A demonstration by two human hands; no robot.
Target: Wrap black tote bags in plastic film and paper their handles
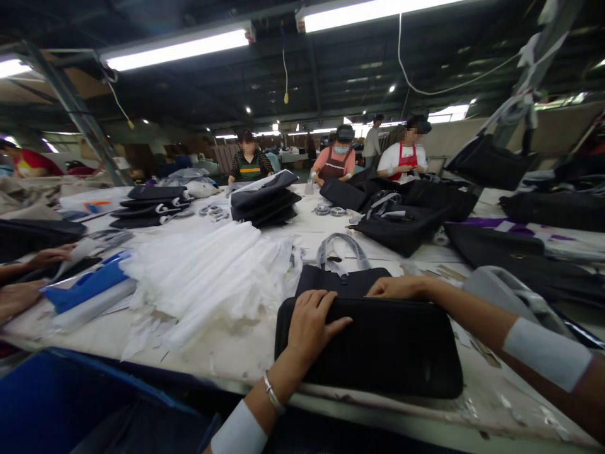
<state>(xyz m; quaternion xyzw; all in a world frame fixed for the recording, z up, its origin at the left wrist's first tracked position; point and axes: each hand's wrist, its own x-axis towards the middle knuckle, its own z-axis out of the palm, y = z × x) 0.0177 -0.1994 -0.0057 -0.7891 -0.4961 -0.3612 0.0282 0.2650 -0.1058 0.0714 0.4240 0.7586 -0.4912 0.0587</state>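
Observation:
A black flat bag point(387, 347) lies at the front edge of the worktable, its broad face towards me. My left hand point(309, 321) grips its upper left edge, fingers bent over the rim and thumb stretched across the front. Along the same upper edge, further right, my right hand point(397, 287) is closed with bent fingers; its fingertips are hidden by the rim. Just behind stands a black panel point(340, 280), part of this bag or another, with grey handles point(344, 243) that look wrapped in clear plastic.
White soft sheets point(208, 271) are heaped left of the bag. Stacks of black bags point(262, 198) and loose black bags point(406, 221) cover the table beyond. A grey plastic object point(510, 293) sits by my right forearm. Another person's hands point(51, 255) work at left; several co-workers are opposite.

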